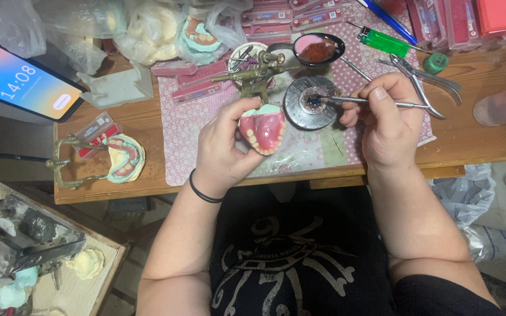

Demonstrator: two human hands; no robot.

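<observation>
Left hand holds pink denture below red flat packages.

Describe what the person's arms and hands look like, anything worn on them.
Both forearms are bare, with no sleeves reaching the wrists. The left hand has a thin black band around its wrist, like a hair tie. The right hand wears nothing: no glove, ring or watch shows. The nails on the fingers look short and unpainted. A black shirt with a pale print covers the torso.

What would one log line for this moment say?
left hand: holds pink denture | right hand: holds metal tool, tip in round dish
</observation>
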